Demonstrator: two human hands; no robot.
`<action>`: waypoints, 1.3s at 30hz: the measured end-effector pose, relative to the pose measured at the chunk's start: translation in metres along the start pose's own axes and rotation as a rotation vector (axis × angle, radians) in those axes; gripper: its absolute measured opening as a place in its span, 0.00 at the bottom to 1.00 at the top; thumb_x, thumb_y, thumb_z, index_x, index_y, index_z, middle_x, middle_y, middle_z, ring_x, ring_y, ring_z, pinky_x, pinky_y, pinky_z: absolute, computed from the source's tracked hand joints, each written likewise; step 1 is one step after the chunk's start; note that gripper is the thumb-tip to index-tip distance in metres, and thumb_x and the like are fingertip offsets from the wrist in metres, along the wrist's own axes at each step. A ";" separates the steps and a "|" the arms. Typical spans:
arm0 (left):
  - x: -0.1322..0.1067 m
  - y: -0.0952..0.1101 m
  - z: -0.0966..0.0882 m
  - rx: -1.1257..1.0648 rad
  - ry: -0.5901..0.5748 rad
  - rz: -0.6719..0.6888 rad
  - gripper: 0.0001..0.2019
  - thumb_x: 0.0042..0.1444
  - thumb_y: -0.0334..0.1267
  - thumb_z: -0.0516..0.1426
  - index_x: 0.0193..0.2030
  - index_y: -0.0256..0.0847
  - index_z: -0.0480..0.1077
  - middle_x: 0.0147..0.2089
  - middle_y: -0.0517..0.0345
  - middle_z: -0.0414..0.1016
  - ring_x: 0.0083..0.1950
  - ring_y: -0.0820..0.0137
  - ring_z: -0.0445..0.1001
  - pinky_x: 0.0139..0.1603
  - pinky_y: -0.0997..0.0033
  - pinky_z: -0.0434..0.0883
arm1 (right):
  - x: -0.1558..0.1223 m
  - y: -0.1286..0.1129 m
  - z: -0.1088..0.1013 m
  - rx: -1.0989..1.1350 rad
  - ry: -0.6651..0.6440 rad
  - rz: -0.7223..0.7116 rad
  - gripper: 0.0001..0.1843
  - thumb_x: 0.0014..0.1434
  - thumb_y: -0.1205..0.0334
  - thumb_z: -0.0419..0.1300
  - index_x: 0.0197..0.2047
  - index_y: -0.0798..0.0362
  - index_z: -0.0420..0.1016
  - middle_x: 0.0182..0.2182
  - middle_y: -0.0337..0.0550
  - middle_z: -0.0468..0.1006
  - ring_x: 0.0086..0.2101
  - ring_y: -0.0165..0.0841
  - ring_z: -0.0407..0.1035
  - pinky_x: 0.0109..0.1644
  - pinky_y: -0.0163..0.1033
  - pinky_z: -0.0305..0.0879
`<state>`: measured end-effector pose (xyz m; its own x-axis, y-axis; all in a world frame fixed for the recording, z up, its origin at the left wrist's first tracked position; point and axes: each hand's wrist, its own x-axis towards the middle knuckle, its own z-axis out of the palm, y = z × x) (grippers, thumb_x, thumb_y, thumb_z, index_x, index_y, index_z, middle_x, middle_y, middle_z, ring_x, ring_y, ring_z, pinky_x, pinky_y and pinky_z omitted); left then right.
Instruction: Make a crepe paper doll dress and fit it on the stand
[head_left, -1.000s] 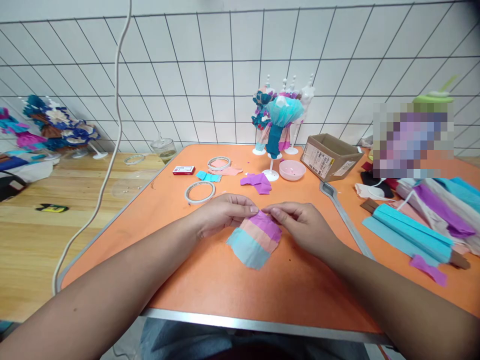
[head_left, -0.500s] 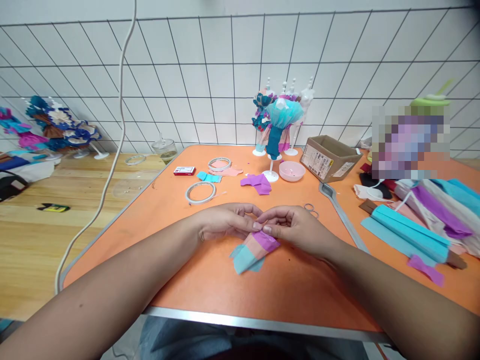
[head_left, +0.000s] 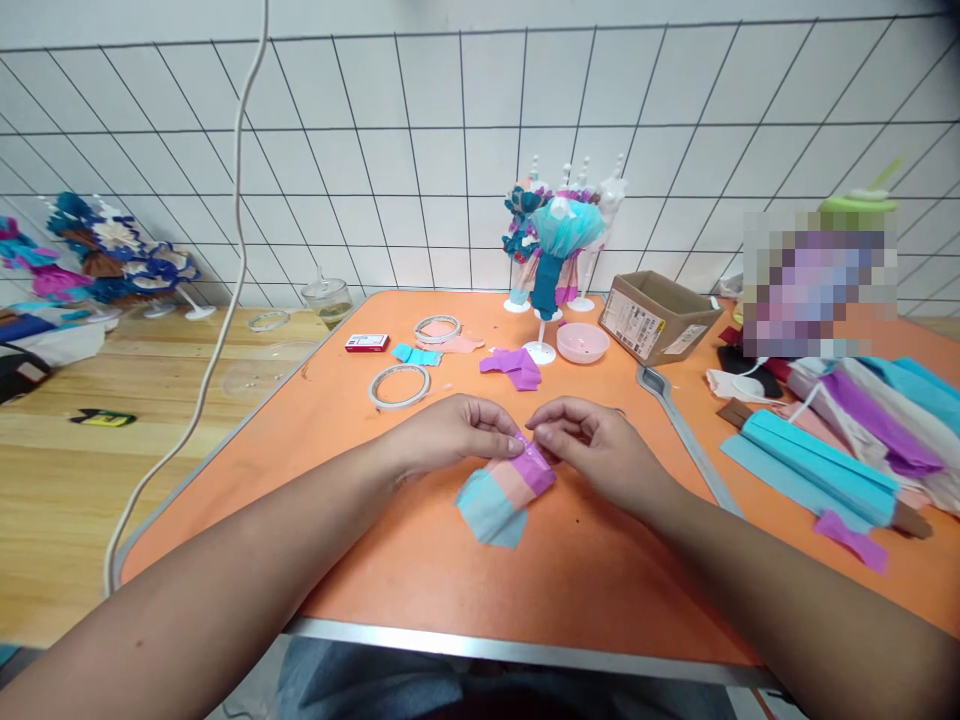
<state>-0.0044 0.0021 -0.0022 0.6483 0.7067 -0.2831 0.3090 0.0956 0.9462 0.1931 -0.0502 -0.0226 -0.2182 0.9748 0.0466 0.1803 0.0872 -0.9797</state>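
- In the head view, our only one, the striped paper piece [head_left: 511, 488] is over the counter [head_left: 420, 590], between the hands; whether its lower end touches down, we cannot tell. Our clock directions start from it.
- At 11 o'clock, our left hand [head_left: 465, 435] has its grip pinched on the piece's purple end, thumb against fingertips.
- At 1 o'clock, our right hand [head_left: 600, 440] has thumb and forefinger near each other at that same end; we cannot tell whether its grip has caught any paper.
- Done, as far as we see: purple, peach and pale blue bands run together as one piece, and the purple end looks folded, so we judge the shaping partly made.
- Left, in our judgement: the pale blue end spreads loose towards 7 o'clock, and we see the piece fixed to nothing.
- Between 12 and 1 o'clock, well apart, a display stand [head_left: 540, 352] carries a teal and turquoise paper dress [head_left: 559, 240], seemingly much further along.
- Spare stock remains: purple scraps [head_left: 514, 372] at 12 o'clock, blue strips [head_left: 417, 356] at 11, a blue paper roll [head_left: 821, 465] at 3.
- Between 10 and 11 o'clock lies a tape roll [head_left: 397, 403], untouched.
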 end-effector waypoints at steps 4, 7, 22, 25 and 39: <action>-0.001 0.002 -0.002 0.012 0.041 0.040 0.11 0.47 0.40 0.63 0.35 0.36 0.75 0.34 0.57 0.76 0.37 0.72 0.72 0.43 0.71 0.68 | 0.000 -0.001 -0.001 0.033 -0.043 -0.008 0.14 0.59 0.51 0.55 0.39 0.54 0.73 0.35 0.44 0.77 0.37 0.33 0.72 0.41 0.39 0.68; -0.002 0.003 -0.002 0.057 0.062 0.061 0.11 0.48 0.41 0.63 0.35 0.36 0.74 0.34 0.57 0.76 0.36 0.73 0.72 0.41 0.71 0.69 | 0.000 -0.004 0.000 -0.082 -0.050 0.008 0.09 0.54 0.57 0.61 0.35 0.54 0.75 0.32 0.43 0.78 0.35 0.33 0.72 0.40 0.38 0.68; -0.007 0.007 0.008 0.197 0.173 0.193 0.09 0.54 0.41 0.58 0.36 0.37 0.72 0.32 0.58 0.75 0.32 0.75 0.71 0.31 0.78 0.65 | -0.001 -0.001 0.001 -0.087 0.089 -0.088 0.07 0.52 0.59 0.64 0.33 0.52 0.75 0.31 0.40 0.78 0.33 0.31 0.71 0.39 0.36 0.67; -0.009 0.009 0.012 0.186 0.186 0.218 0.09 0.54 0.41 0.59 0.36 0.37 0.72 0.32 0.58 0.75 0.32 0.75 0.71 0.31 0.78 0.66 | -0.001 0.000 0.003 -0.046 0.137 -0.110 0.11 0.51 0.60 0.66 0.37 0.52 0.70 0.28 0.37 0.76 0.31 0.30 0.71 0.37 0.36 0.67; -0.008 0.009 0.016 0.416 0.247 0.335 0.08 0.54 0.40 0.58 0.34 0.38 0.74 0.34 0.58 0.77 0.34 0.73 0.74 0.39 0.74 0.71 | -0.001 -0.002 0.005 -0.111 0.112 -0.050 0.08 0.52 0.59 0.63 0.32 0.54 0.73 0.28 0.41 0.75 0.30 0.30 0.70 0.35 0.36 0.67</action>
<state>0.0040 -0.0138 0.0058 0.5916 0.7983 0.1131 0.3944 -0.4089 0.8229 0.1881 -0.0520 -0.0221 -0.1229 0.9849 0.1223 0.2777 0.1524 -0.9485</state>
